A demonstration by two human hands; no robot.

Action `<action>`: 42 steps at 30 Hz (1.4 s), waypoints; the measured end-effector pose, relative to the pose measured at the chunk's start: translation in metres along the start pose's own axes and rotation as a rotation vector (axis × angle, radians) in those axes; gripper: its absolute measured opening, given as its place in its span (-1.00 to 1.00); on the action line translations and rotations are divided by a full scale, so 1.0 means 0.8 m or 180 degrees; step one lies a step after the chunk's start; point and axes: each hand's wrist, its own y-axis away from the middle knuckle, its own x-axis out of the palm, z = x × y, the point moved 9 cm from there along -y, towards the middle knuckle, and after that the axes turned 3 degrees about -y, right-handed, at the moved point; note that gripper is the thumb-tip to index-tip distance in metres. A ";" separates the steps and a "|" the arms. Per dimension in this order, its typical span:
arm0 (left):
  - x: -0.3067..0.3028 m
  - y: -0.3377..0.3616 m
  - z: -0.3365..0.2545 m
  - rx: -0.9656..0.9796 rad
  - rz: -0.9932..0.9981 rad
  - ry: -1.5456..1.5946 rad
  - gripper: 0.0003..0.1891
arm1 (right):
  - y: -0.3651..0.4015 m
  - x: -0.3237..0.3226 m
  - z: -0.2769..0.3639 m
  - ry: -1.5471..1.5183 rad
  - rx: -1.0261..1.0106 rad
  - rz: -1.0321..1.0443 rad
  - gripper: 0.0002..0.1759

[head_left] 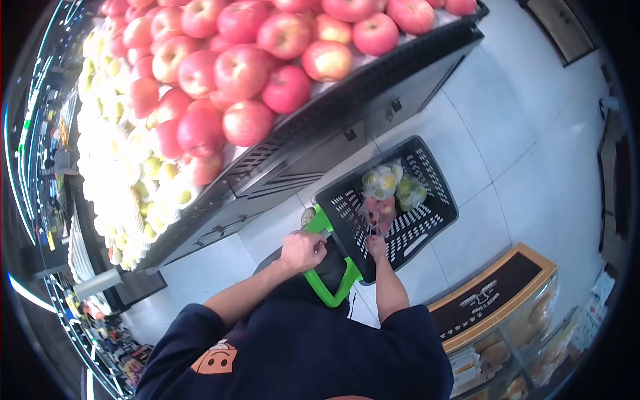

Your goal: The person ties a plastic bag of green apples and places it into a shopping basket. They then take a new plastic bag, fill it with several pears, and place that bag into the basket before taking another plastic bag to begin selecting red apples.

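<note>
My left hand (303,252) is closed at the green handle (331,298) of a black shopping basket (438,181), with the handle passing under it. Inside the basket, my right hand (377,247) pinches the near end of a clear plastic bag (380,215) with pinkish-red fruit in it. Beyond that bag lie pale round fruits (383,181) in white foam sleeves. Beside them sits a clear bag of green produce (411,193). The fingertips of my right hand are partly hidden.
A tall display stand heaped with red apples (241,70) rises ahead and to the left, with pale fruit in foam netting (120,167) at its left. A wood-framed case (490,293) stands at the right. Pale floor tiles (493,143) lie around the basket.
</note>
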 end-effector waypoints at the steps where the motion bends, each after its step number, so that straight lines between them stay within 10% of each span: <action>1: 0.000 0.001 -0.001 0.0011 0.0040 0.0016 -0.84 | -0.002 0.004 -0.018 -0.0135 0.0160 0.0096 -0.72; 21: 0.034 0.000 -0.012 0.1717 0.1671 -0.0150 -0.60 | 0.344 -0.032 0.318 0.0094 -0.0614 -0.1318 -0.64; 30: 0.017 -0.014 -0.019 0.1522 0.1172 0.0275 -0.72 | 0.398 -0.040 0.302 -0.0141 -0.0384 -0.2916 -0.58; 42: 0.027 -0.060 -0.056 0.1494 0.1012 0.0295 -0.75 | 0.384 -0.087 0.315 -0.0002 -0.0287 -0.3205 -0.69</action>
